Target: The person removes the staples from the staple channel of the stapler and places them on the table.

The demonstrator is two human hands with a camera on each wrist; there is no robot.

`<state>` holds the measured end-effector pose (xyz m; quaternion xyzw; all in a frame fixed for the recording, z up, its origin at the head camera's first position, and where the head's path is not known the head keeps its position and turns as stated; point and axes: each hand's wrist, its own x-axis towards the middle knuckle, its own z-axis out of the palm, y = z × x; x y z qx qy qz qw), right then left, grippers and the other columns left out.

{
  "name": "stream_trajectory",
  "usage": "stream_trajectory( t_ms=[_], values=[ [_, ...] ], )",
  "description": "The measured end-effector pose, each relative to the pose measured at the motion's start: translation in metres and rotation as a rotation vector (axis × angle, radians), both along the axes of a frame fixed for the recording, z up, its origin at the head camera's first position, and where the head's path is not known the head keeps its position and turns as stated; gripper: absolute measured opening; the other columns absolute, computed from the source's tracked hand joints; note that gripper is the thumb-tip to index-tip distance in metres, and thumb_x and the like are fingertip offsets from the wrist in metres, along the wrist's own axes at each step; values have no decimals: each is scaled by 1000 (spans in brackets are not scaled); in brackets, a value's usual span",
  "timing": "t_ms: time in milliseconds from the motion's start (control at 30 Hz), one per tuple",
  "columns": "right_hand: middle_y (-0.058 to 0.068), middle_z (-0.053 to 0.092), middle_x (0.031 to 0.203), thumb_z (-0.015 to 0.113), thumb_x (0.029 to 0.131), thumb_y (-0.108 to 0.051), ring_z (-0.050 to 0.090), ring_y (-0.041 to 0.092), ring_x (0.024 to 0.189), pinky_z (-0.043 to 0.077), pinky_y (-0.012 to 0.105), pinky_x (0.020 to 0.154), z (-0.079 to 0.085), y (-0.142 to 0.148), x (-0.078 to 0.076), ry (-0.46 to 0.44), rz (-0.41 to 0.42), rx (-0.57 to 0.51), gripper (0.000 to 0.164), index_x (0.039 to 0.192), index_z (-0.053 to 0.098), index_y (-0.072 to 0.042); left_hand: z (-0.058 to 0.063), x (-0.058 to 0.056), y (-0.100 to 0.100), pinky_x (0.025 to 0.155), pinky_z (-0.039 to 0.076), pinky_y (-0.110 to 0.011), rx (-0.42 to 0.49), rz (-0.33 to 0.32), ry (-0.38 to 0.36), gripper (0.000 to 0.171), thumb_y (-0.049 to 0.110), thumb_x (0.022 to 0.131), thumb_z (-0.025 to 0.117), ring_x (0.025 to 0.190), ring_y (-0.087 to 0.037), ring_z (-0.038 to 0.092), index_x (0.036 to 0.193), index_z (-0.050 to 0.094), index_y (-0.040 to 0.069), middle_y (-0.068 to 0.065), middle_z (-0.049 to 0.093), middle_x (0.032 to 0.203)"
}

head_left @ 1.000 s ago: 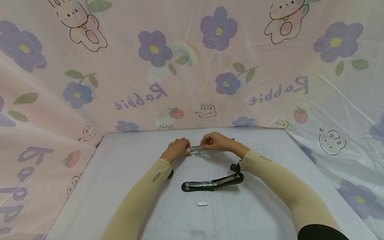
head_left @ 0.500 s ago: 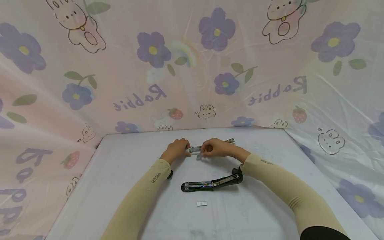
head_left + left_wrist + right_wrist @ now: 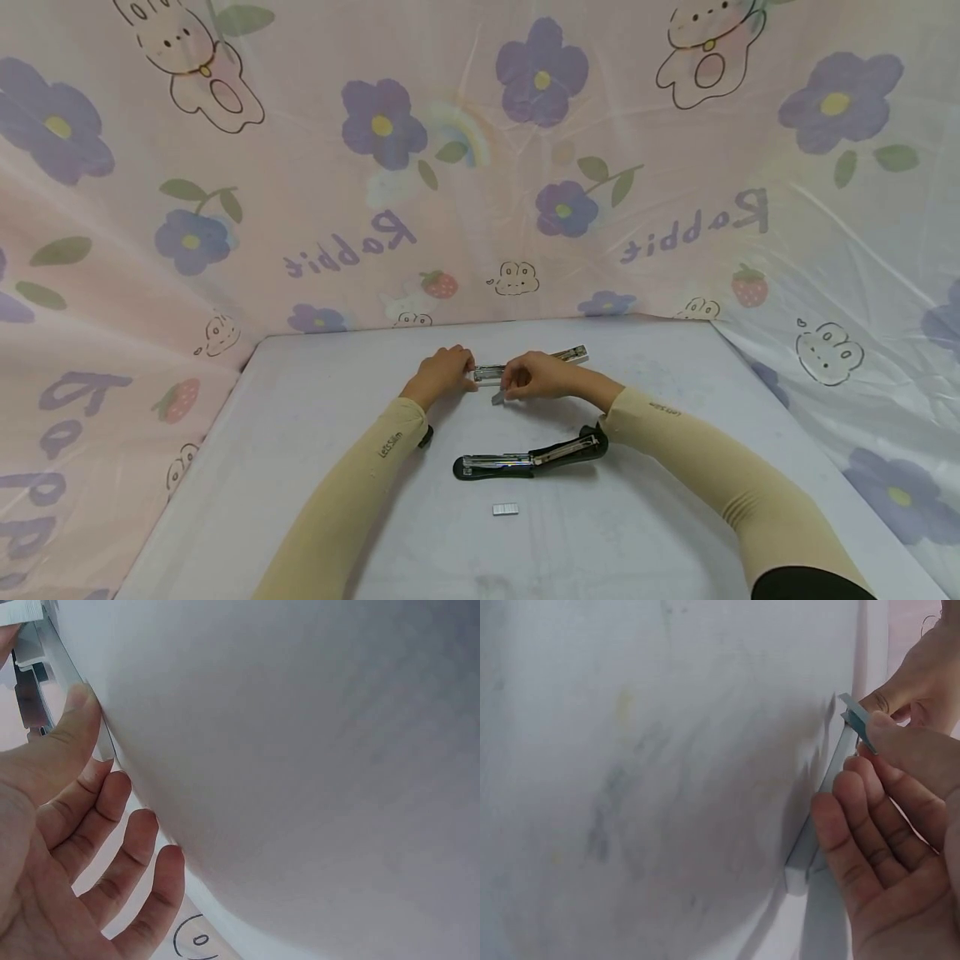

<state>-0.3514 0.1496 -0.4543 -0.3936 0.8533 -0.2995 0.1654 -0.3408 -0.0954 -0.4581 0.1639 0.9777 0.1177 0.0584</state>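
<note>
A white stapler (image 3: 489, 373) lies opened out near the back of the table, its far part (image 3: 573, 355) showing beyond my right hand. My left hand (image 3: 442, 372) holds its left end, the thumb on the near side and the fingers behind. Between thumb and fingertips, my right hand (image 3: 543, 375) pinches a short strip of staples (image 3: 498, 399) just in front of the stapler. The right wrist view shows this staple strip (image 3: 859, 724) tilted at the thumb tip, above the stapler's edge. The stapler's middle is hidden behind my right hand.
Nearer to me lies a black stapler (image 3: 495, 467), also opened out. A second strip of staples (image 3: 506, 509) lies in front of it on the white table (image 3: 315, 467). Printed cloth (image 3: 465, 208) hangs behind and at both sides.
My right hand has drawn back slightly from the stapler toward me, bringing the pinched strip of staples into view in front of it. My left hand keeps its hold on the stapler's end.
</note>
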Motion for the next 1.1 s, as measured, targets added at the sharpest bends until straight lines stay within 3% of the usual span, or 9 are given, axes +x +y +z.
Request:
stream_trajectory(
  t_ms=[400, 667, 1100],
  values=[
    [-6, 70, 89, 80, 99, -16, 64, 7, 79, 55, 27, 75, 1, 2, 3, 20, 16, 73, 11, 106, 75, -10, 2, 1, 0, 88, 53, -45, 2, -12, 0, 33, 33, 92, 87, 98, -23, 58, 109, 68, 13, -2, 64, 109],
    [-7, 70, 93, 81, 98, -18, 63, 4, 84, 55, 25, 80, -2, 0, 5, 61, 13, 134, 12, 107, 75, -12, -2, -2, -2, 92, 53, -45, 22, -11, -23, 32, 32, 94, 86, 102, -23, 57, 111, 67, 13, -2, 64, 111],
    [-7, 71, 94, 80, 99, -14, 63, 3, 83, 54, 24, 79, -1, -5, 6, 74, 43, 130, 12, 108, 75, -9, -7, -6, -10, 96, 52, -43, 81, -17, -60, 34, 29, 94, 86, 104, -22, 57, 115, 67, 11, -3, 62, 110]
  ],
)
